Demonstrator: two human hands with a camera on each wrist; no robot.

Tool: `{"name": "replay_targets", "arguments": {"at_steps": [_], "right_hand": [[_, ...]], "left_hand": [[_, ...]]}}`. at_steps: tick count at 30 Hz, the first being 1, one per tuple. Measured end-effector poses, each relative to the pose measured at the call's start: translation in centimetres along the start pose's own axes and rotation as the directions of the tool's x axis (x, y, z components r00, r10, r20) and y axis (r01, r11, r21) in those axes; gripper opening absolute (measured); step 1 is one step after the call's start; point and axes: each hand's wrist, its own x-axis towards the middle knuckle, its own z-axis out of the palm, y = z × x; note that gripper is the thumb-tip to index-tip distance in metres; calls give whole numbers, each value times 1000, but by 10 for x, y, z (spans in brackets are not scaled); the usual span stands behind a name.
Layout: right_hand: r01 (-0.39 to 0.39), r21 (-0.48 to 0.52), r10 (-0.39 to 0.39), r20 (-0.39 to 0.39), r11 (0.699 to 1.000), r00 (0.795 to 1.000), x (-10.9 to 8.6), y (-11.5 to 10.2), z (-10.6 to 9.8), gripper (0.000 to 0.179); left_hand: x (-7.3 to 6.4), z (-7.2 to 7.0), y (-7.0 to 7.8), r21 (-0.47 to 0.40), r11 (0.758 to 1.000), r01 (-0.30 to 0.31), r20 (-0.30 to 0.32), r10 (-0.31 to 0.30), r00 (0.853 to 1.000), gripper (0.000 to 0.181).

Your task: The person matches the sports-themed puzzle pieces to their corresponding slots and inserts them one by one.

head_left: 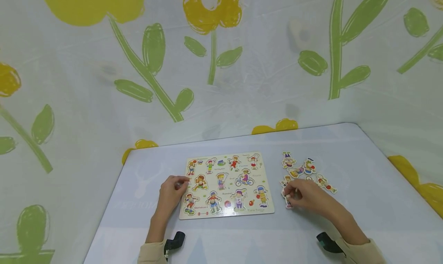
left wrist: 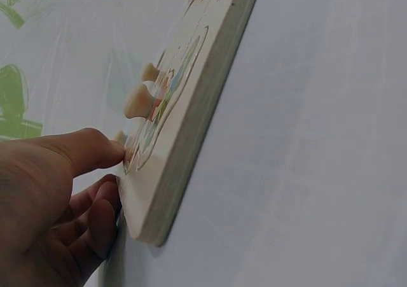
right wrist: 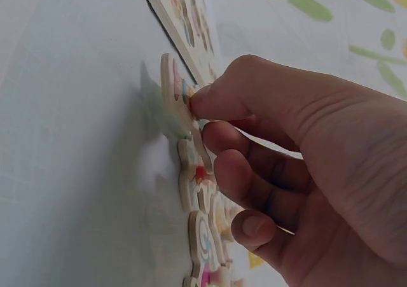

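A flat wooden puzzle board printed with children doing sports lies on the table. My left hand is at its left edge; in the left wrist view the thumb touches the top face while the other fingers curl beside the edge. Wooden knobs stick up from the board there. My right hand pinches a figure-shaped puzzle piece between thumb and fingertips, right of the board. The piece is tilted, and the fingers partly cover it. Several loose puzzle pieces lie beyond that hand.
A pale cloth covers the table. Behind it hangs a white curtain printed with yellow flowers and green leaves. Black wrist-worn devices sit at both sleeves.
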Motion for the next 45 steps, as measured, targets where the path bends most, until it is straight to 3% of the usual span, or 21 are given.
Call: {"name": "replay_targets", "arguments": {"at_steps": [14, 23, 31, 41, 45], "right_hand": [[41, -32, -44, -86, 999, 995, 36, -10, 5, 10], [76, -2, -76, -67, 997, 995, 68, -27, 18, 10], [69, -34, -70, -27, 997, 997, 94, -47, 31, 8], [119, -94, -124, -48, 988, 991, 126, -75, 53, 8], [103, -113, -109, -47, 988, 993, 140, -87, 62, 8]], "left_hand": [[0, 1, 0, -9, 1000, -7, -5, 7, 1000, 14], [-2, 3, -1, -2, 1000, 1, 7, -1, 1000, 13], [0, 1, 0, 4, 1000, -10, 9, 10, 1000, 15], [1, 0, 1, 2, 1000, 18, 36, -18, 999, 17], [2, 0, 2, -7, 1000, 15, 28, -15, 999, 16]]}}
